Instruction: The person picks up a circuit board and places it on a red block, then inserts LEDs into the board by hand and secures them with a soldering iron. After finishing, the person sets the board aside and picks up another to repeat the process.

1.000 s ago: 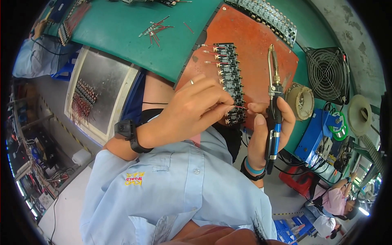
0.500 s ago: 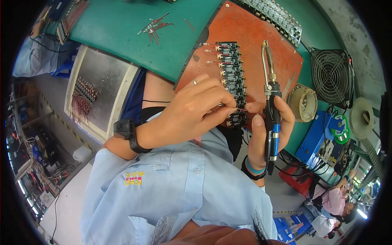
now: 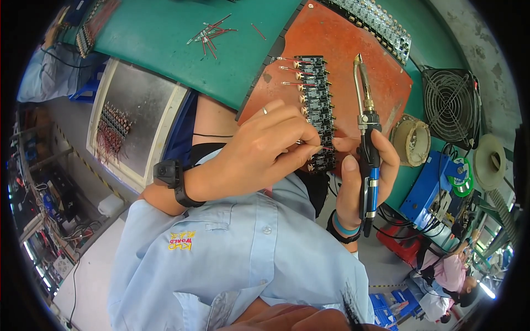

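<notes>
A row of small black circuit boards (image 3: 317, 99) lies on the orange-brown mat, with short red wires sticking out from its far left side. My left hand (image 3: 276, 140) reaches over the near part of the row, thumb and forefinger pinched on a thin red wire (image 3: 328, 148). My right hand (image 3: 353, 182) holds a blue-and-black soldering iron (image 3: 369, 160) with a thin metal tube along its shaft. Its tip points away from me, above the mat. The right thumb and forefinger come close to the wire's end; whether they touch it cannot be made out.
Loose red wires (image 3: 208, 36) lie on the green table mat (image 3: 165, 49). Right of the orange-brown mat (image 3: 342, 38) stand a round pot (image 3: 411, 140), a black fan (image 3: 450, 105) and a blue solder feeder (image 3: 428, 182). A framed tray (image 3: 146, 94) holds wired parts at left.
Both hands keep nearly the same pose. The whole scene shifts very slightly in the picture.
</notes>
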A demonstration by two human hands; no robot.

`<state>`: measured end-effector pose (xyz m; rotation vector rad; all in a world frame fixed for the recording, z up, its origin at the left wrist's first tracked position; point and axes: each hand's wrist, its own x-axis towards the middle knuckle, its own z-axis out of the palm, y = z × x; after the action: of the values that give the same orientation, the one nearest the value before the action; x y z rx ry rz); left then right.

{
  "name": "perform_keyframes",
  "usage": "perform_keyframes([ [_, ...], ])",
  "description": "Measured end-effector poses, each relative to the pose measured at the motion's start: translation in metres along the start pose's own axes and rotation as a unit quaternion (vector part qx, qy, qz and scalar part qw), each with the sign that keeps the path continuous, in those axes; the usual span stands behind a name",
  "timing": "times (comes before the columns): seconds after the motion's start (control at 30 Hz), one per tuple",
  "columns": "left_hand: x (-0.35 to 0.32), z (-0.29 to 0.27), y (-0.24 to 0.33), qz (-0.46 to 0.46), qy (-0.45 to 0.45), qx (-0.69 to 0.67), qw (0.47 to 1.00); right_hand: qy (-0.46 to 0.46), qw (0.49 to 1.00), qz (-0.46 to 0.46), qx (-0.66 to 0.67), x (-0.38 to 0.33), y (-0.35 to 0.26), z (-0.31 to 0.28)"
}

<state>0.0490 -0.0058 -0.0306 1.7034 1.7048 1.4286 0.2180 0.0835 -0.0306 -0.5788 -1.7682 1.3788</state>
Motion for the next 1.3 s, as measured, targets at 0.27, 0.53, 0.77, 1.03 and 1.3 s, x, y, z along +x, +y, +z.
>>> perform_keyframes([
  [0.27, 0.009, -0.014, -0.003, 0.004, 0.027, 0.11, 0.994, 0.084, 0.996, 0.02, -0.019, 0.0, -0.003, -0.003],
  [0.53, 0.028, -0.01, -0.021, -0.044, 0.042, 0.184, 0.981, 0.05, 0.988, -0.112, -0.098, -0.003, 0.006, -0.059],
  [0.77, 0.03, -0.009, -0.021, -0.076, 0.022, 0.18, 0.98, -0.076, 0.987, -0.055, -0.134, 0.008, -0.008, -0.063],
  [1.03, 0.031, -0.009, -0.023, -0.073, 0.024, 0.159, 0.984, -0.11, 0.982, -0.034, -0.153, 0.016, -0.007, -0.06],
  [1.3, 0.031, -0.01, -0.024, -0.069, 0.027, 0.154, 0.985, -0.123, 0.977, -0.037, -0.172, 0.019, -0.01, -0.058],
])
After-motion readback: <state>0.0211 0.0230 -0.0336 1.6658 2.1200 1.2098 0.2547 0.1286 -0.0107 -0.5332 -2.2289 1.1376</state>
